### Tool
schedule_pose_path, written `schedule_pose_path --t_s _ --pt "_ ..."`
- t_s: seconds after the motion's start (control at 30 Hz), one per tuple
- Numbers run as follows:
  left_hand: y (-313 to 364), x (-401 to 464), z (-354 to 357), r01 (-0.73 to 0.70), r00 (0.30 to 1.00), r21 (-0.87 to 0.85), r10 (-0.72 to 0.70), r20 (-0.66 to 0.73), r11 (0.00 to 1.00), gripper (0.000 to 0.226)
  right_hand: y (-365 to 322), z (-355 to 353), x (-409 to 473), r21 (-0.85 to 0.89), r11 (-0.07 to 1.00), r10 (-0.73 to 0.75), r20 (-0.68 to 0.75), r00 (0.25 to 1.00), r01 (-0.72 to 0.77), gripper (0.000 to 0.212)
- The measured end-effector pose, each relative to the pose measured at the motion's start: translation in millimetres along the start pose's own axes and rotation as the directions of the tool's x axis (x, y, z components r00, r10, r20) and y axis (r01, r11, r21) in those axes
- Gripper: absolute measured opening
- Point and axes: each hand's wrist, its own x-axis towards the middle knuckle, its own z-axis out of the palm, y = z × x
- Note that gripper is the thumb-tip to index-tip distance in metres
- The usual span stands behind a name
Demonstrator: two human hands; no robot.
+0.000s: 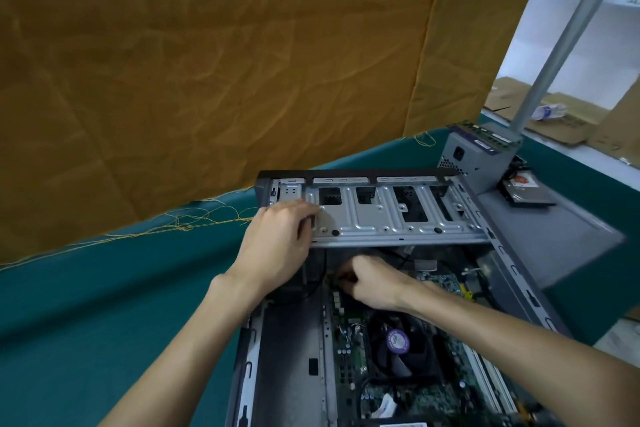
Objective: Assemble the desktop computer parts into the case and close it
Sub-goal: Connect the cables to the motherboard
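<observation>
Case (408, 288), open on the worktop (104, 305), long axis six to twelve; we steady its drive cage (391, 215) with left grip (277, 246) curled on the nine o'clock end; right grip (370, 282), nearer, pinches a connector below; power supply (474, 159) waits at two.

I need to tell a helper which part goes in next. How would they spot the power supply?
Start at the open computer case on the green table cover and look past its far right corner. The power supply stands there, a grey metal box with a vent grille and black socket, unlike the flat hard drive beside it.
</observation>
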Motion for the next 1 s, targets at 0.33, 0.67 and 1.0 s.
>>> schedule_pose_path --t_s 0.33,0.67,1.0 --pt "-5 0 1 -0.018 0.998 -0.064 0.014 -0.054 0.998 0.028 -4 2 5 -0.078 0.997 -0.018 0.008 1.0 0.018 0.013" --pt "-4 -2 2 -0.029 0.997 -0.051 0.026 -0.067 0.998 0.026 -18 1 5 -0.32 0.947 -0.015 0.039 0.999 0.027 0.008" --pt "-4 -2 3 -0.023 0.997 -0.047 0.02 -0.074 0.999 0.026 -21 2 4 -0.378 0.925 -0.04 0.022 0.999 0.045 0.009"
